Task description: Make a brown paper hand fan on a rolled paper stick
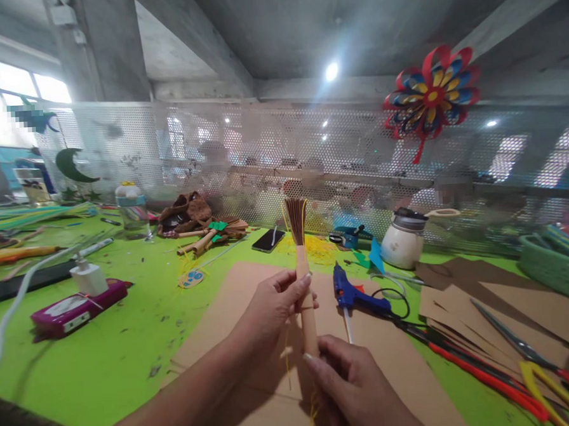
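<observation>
I hold a rolled tan paper tube (307,301) upright over a brown cardboard sheet (232,305). A tuft of thin brown strips (296,220) sticks out of its top, and yellow threads hang near its lower end. My left hand (269,309) grips the tube's middle, thumb and fingers closed round it. My right hand (350,381) pinches the tube's bottom end. A blue glue gun (353,293) lies just right of the tube on the cardboard.
Green table (106,356) with a magenta power strip (74,310) and white charger at left, a phone (268,240), a white jar (403,240), scissors (515,337) and red strips at right, a green basket (557,265). A perforated screen stands behind, with a red paper flower (431,97) on it.
</observation>
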`<state>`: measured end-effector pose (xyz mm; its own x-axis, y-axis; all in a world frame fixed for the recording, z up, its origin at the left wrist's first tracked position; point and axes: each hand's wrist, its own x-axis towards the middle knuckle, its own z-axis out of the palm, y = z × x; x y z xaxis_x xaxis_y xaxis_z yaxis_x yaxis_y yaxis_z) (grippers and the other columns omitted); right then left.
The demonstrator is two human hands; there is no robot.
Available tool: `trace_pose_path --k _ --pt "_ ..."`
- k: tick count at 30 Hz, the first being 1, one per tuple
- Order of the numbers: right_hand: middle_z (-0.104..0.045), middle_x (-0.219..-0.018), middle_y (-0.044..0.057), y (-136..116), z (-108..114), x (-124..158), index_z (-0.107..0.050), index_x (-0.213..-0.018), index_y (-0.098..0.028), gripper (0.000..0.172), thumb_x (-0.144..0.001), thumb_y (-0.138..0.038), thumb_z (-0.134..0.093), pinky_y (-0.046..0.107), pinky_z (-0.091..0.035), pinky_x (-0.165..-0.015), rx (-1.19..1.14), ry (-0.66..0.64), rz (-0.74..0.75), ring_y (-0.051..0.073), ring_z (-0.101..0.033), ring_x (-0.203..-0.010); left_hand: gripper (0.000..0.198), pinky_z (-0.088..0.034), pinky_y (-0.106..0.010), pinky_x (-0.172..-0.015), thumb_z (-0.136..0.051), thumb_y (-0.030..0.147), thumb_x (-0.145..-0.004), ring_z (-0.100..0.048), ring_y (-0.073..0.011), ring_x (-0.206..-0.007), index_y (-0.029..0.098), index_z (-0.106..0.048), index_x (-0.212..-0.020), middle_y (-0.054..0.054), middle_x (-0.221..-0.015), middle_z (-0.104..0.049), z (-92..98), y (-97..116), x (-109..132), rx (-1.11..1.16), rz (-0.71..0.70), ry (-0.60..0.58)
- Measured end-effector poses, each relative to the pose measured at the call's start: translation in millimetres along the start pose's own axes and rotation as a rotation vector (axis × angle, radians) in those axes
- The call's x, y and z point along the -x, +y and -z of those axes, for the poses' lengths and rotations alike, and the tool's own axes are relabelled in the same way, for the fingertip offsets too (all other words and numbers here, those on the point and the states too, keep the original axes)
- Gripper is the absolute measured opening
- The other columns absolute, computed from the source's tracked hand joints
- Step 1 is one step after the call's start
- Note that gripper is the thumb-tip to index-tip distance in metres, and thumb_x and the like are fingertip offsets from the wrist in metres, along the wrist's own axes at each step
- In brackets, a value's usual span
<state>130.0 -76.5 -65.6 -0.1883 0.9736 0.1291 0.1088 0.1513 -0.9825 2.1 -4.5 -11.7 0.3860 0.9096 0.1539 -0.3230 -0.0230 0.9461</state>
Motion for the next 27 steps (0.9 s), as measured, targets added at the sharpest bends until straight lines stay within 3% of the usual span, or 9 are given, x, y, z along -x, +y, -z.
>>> trace_pose_path --k 8,11,15,17,18,20,22,25,27 --pt "-0.038 -0.056 -0.005 -7.1 -1.2 3.3 -0.054 -0.076 -0.014 0.037 -0.083 -0.051 -0.055 0.022 -0.027 -0.044 -0.046 -0.002 -0.056 0.008 -0.035 -0.047 0.018 -0.045 -0.030 -0.076 -0.068 0.029 -0.076 -0.060 -0.0174 -0.078 0.013 -0.067 -0.086 -0.006 -0.081 -0.065 2.6 4.3 2.2 0.039 0.025 -0.071" --pt "-0.043 -0.057 -0.003 -8.3 0.4 4.4 -0.057 -0.082 -0.014 0.033 -0.085 -0.047 -0.054 0.023 -0.031 -0.045 -0.027 0.015 -0.064 0.010 -0.041 -0.049 0.018 -0.045 -0.028 -0.072 -0.070 0.029 -0.075 -0.059 -0.0161 -0.075 0.014 -0.066 -0.084 -0.006 -0.078 -0.065 2.7 4.5 0.8 0.039 0.033 -0.059" --pt "-0.058 -0.081 0.005 -13.1 9.0 7.1 -0.063 -0.099 -0.015 0.025 -0.084 -0.035 -0.059 0.026 -0.036 -0.051 0.303 0.273 0.131 0.010 -0.047 -0.051 0.020 -0.045 -0.029 -0.073 -0.070 0.029 -0.074 -0.059 -0.0163 -0.076 0.014 -0.067 -0.087 -0.005 -0.080 -0.065 1.2 5.4 0.1 0.019 -0.003 -0.011" --pt "-0.058 -0.084 0.005 -15.9 12.1 9.0 -0.065 -0.098 -0.017 0.021 -0.083 -0.031 -0.059 0.027 -0.037 -0.052 0.427 0.392 0.273 0.010 -0.046 -0.052 0.020 -0.046 -0.029 -0.074 -0.070 0.027 -0.075 -0.058 -0.0158 -0.076 0.014 -0.067 -0.089 -0.004 -0.080 -0.065 -0.8 5.9 0.7 -0.040 -0.049 0.029" --pt "-0.058 -0.081 0.005 -16.7 12.2 9.7 -0.066 -0.094 -0.017 0.018 -0.084 -0.030 -0.059 0.027 -0.038 -0.054 0.452 0.392 0.323 0.012 -0.048 -0.055 0.019 -0.046 -0.029 -0.074 -0.070 0.026 -0.074 -0.058 -0.0153 -0.074 0.014 -0.067 -0.089 -0.003 -0.079 -0.065 -2.1 5.9 1.1 -0.075 -0.078 0.054" --pt "-0.059 -0.073 0.005 -17.0 8.9 10.2 -0.069 -0.090 -0.016 0.019 -0.085 -0.030 -0.056 0.028 -0.039 -0.057 0.433 0.301 0.315 0.014 -0.052 -0.059 0.019 -0.046 -0.028 -0.073 -0.070 0.025 -0.073 -0.057 -0.0147 -0.073 0.014 -0.067 -0.089 -0.002 -0.078 -0.065 -5.2 5.1 1.8 -0.135 -0.142 0.097" --pt "-0.061 -0.068 0.004 -16.3 2.1 9.5 -0.068 -0.101 -0.014 0.027 -0.085 -0.032 -0.056 0.027 -0.040 -0.056 0.319 0.171 0.159 0.015 -0.054 -0.060 0.021 -0.047 -0.028 -0.075 -0.070 0.025 -0.073 -0.058 -0.0156 -0.076 0.015 -0.066 -0.091 -0.002 -0.080 -0.067 -8.1 3.4 2.3 -0.170 -0.204 0.125" --pt "-0.061 -0.059 0.002 -16.8 -7.4 7.6 -0.046 -0.131 -0.009 0.057 -0.084 -0.039 -0.057 0.023 -0.037 -0.044 0.008 0.015 -0.120 0.011 -0.049 -0.046 0.025 -0.048 -0.029 -0.076 -0.071 0.026 -0.072 -0.060 -0.0168 -0.079 0.016 -0.065 -0.094 -0.002 -0.082 -0.067 -11.7 0.7 3.0 -0.193 -0.269 0.155" --pt "-0.062 -0.058 0.001 -18.2 -9.6 6.2 -0.033 -0.138 -0.009 0.069 -0.084 -0.045 -0.057 0.019 -0.032 -0.036 -0.196 -0.112 -0.192 0.007 -0.042 -0.035 0.025 -0.049 -0.029 -0.075 -0.071 0.026 -0.072 -0.061 -0.0168 -0.078 0.017 -0.065 -0.095 -0.002 -0.082 -0.067 -14.2 -0.2 4.3 -0.214 -0.284 0.170"
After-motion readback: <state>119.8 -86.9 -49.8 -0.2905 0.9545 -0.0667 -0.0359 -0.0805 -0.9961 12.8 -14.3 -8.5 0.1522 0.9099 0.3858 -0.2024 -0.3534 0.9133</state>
